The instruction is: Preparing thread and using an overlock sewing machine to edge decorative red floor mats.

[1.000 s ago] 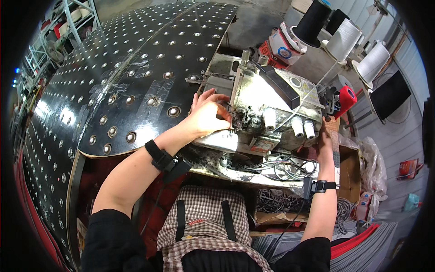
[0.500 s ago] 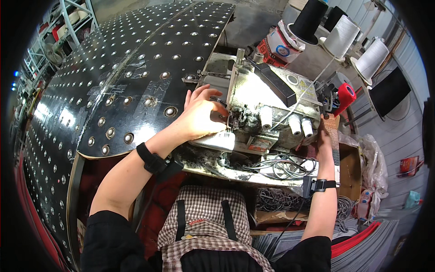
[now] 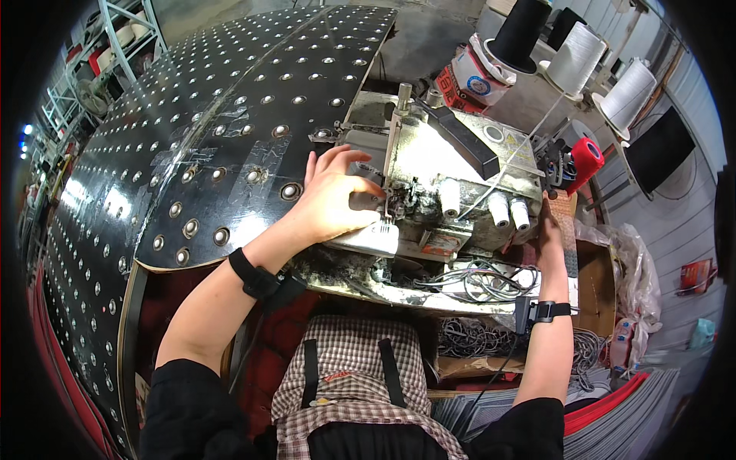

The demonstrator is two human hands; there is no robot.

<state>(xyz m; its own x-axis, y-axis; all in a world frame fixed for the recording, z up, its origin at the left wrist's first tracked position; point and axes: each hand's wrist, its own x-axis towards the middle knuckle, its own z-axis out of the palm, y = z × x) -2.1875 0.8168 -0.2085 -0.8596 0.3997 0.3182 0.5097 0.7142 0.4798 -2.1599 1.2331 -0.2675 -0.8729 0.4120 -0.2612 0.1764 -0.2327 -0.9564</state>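
My left hand (image 3: 337,201) is at the needle end of an industrial sewing machine (image 3: 429,157). Its thumb lies by the pale metal plate (image 3: 376,239), and the index finger curves toward the needle bar, leaving a gap between them. Nothing shows in that gap; the other fingers are raised and apart. On the far right side of the machine, my right hand (image 3: 547,236) reaches up beside the body near the red thread cone (image 3: 586,159). Its fingers are mostly hidden behind the machine's end. White tension knobs (image 3: 449,198) stick out at the front.
A black table (image 3: 230,115) studded with metal balls spreads to the left. Thread cones (image 3: 573,61) stand behind on the right. Coiled cables (image 3: 483,285) lie under the machine head. Below sits a cardboard box (image 3: 475,366) of tangled cord, beside stacked grey fabric strips (image 3: 629,418).
The view has shifted slightly. My left hand's thumb and index finger look a little farther apart, and the hand has drawn back slightly to the left. My right hand stays at the machine's right end.
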